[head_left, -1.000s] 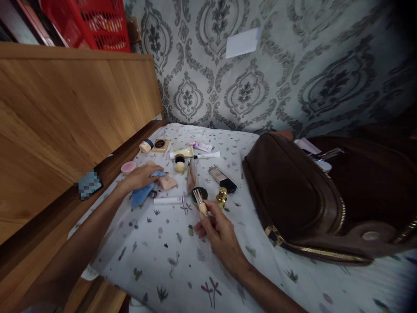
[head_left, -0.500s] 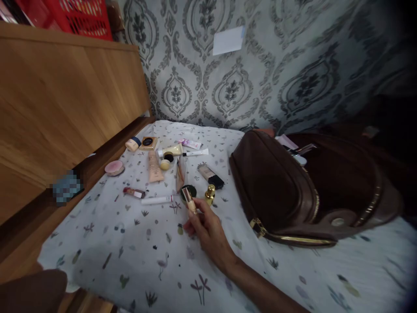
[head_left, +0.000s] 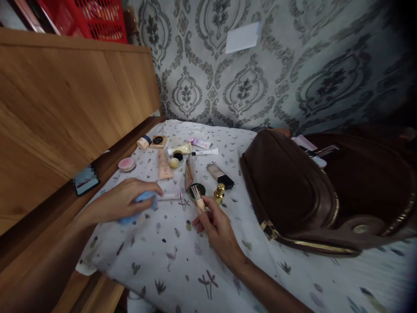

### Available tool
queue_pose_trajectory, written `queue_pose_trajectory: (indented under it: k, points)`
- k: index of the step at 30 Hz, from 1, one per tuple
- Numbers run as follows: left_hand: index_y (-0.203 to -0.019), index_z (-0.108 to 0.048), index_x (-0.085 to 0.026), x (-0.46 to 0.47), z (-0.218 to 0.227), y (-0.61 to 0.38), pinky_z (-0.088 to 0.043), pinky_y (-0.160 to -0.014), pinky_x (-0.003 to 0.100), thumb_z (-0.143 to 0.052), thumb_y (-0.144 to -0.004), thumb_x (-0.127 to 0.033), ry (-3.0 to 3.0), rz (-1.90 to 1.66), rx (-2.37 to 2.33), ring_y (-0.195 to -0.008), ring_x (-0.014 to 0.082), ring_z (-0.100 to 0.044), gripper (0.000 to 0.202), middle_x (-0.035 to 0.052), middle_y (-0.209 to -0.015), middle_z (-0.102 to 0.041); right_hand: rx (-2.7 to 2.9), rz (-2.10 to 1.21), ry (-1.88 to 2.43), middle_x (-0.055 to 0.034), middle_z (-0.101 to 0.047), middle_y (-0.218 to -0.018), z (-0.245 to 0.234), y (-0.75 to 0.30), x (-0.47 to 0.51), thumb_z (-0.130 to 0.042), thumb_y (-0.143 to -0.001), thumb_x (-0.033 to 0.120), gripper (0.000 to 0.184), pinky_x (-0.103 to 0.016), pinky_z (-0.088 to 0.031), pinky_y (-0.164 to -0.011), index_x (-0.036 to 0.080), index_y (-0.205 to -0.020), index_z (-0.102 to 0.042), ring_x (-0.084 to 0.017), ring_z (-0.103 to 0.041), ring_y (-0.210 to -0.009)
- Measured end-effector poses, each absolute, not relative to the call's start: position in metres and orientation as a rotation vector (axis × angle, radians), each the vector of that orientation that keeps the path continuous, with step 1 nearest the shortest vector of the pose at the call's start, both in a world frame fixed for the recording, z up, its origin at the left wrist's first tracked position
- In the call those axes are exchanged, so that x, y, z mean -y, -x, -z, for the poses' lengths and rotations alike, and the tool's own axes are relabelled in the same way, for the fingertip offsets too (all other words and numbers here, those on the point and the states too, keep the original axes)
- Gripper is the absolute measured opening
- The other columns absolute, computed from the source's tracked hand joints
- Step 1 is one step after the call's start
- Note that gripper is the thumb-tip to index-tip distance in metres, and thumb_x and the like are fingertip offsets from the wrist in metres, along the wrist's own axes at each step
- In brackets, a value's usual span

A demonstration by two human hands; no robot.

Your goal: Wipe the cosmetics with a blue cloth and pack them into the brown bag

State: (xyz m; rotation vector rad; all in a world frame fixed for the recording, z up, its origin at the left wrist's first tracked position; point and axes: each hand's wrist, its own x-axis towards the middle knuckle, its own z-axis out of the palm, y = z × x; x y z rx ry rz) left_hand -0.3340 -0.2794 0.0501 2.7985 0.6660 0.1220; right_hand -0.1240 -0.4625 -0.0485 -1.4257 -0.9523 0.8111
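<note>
My right hand (head_left: pixel 215 225) holds a small clear lip-gloss tube (head_left: pixel 198 198) upright above the patterned white sheet (head_left: pixel 182 256). My left hand (head_left: pixel 122 201) grips a blue cloth (head_left: pixel 138 206) and hovers just left of a white slim tube (head_left: pixel 171 196) lying on the sheet. Just beyond the lip-gloss tube are a round dark compact (head_left: pixel 199 189) and a gold-capped bottle (head_left: pixel 220 193). Farther back lie a peach tube (head_left: pixel 163 164), a pink round compact (head_left: pixel 127 164), a dark-capped foundation bottle (head_left: pixel 221 175) and other cosmetics.
An open brown leather bag (head_left: pixel 293 187) with gold zips fills the right side. A wooden headboard (head_left: pixel 65 108) and ledge run along the left, with a phone (head_left: pixel 85 180) on the ledge. Patterned wallpaper (head_left: pixel 260 78) stands behind; a red basket (head_left: pixel 97 19) sits on top of the headboard.
My left hand left the view half a second ago and is back with the blue cloth, nearer to me than before. The right hand still holds the tube.
</note>
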Motion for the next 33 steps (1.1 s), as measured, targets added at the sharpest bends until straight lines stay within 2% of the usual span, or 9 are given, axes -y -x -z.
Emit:
queue_pose_trajectory:
  k: [5,9,12,15,21,24,28,33]
  points:
    - [-0.121,-0.064,-0.027,0.249,-0.029,0.325,-0.048,-0.076,0.031,-0.051,-0.093,-0.026,-2.974,0.319,-0.986,-0.097,0.0268,-0.068,0.031,0.0063,-0.103,-0.074,0.962,-0.805,1.436,-0.0012,-0.067,-0.066,0.046,0.124,0.463,-0.05,-0.093,0.058,0.048,-0.03,-0.052,-0.056,0.018,-0.118,-0.055,-0.017,-0.062,-0.056]
    - [-0.106,-0.065,-0.028,0.236,-0.019,0.314,-0.045,-0.073,0.029,-0.048,-0.088,-0.012,-3.013,0.261,-0.903,-0.097,0.0242,-0.068,0.029,0.0031,-0.109,-0.073,0.969,-0.8,1.44,-0.0018,-0.066,-0.065,0.044,0.124,0.463,-0.049,-0.091,0.059,0.049,-0.03,-0.052,-0.056,0.017,-0.117,-0.054,-0.017,-0.061,-0.055]
    - [-0.108,-0.066,-0.025,0.231,-0.017,0.304,-0.045,-0.072,0.031,-0.044,-0.086,-0.006,-3.087,0.219,-0.894,-0.095,0.0253,-0.069,0.036,0.0067,-0.113,-0.071,0.961,-0.8,1.444,-0.0022,-0.067,-0.065,0.045,0.125,0.462,-0.049,-0.091,0.06,0.052,-0.03,-0.053,-0.056,0.016,-0.117,-0.054,-0.017,-0.061,-0.055]
    - [-0.109,-0.066,-0.024,0.226,-0.016,0.299,-0.046,-0.074,0.033,-0.043,-0.088,-0.008,-3.102,0.172,-0.876,-0.095,0.0265,-0.069,0.035,0.0091,-0.114,-0.07,0.949,-0.813,1.447,-0.0021,-0.066,-0.066,0.046,0.125,0.462,-0.049,-0.091,0.06,0.052,-0.03,-0.053,-0.056,0.016,-0.119,-0.053,-0.018,-0.062,-0.056]
    - [-0.104,-0.066,-0.026,0.224,-0.019,0.303,-0.046,-0.082,0.027,-0.048,-0.084,-0.009,-2.951,0.152,-0.729,-0.101,0.0203,-0.068,0.032,-0.0001,-0.11,-0.074,0.961,-0.813,1.423,-0.0006,-0.066,-0.065,0.047,0.124,0.462,-0.051,-0.093,0.058,0.048,-0.028,-0.052,-0.056,0.018,-0.118,-0.055,-0.016,-0.061,-0.056]
    - [-0.107,-0.066,-0.026,0.226,-0.025,0.305,-0.046,-0.086,0.026,-0.048,-0.086,-0.012,-2.897,0.188,-0.699,-0.105,0.0193,-0.067,0.031,-0.0007,-0.111,-0.075,0.965,-0.807,1.418,-0.0008,-0.066,-0.067,0.048,0.124,0.461,-0.052,-0.093,0.058,0.047,-0.028,-0.052,-0.056,0.018,-0.117,-0.055,-0.016,-0.061,-0.057]
    - [-0.112,-0.066,-0.027,0.235,-0.038,0.3,-0.048,-0.084,0.03,-0.047,-0.091,-0.016,-2.969,0.263,-0.751,-0.107,0.023,-0.068,0.031,0.0004,-0.115,-0.075,0.943,-0.821,1.411,-0.0008,-0.064,-0.068,0.05,0.124,0.46,-0.051,-0.092,0.059,0.048,-0.028,-0.053,-0.056,0.017,-0.118,-0.054,-0.016,-0.062,-0.057]
    - [-0.131,-0.06,-0.029,0.261,-0.04,0.265,-0.049,-0.086,0.031,-0.049,-0.096,-0.025,-3.036,-0.03,-0.645,-0.105,0.0232,-0.068,0.037,0.0036,-0.12,-0.072,0.93,-0.819,1.403,-0.0006,-0.064,-0.069,0.052,0.125,0.46,-0.052,-0.091,0.059,0.05,-0.029,-0.053,-0.054,0.017,-0.118,-0.053,-0.016,-0.061,-0.055]
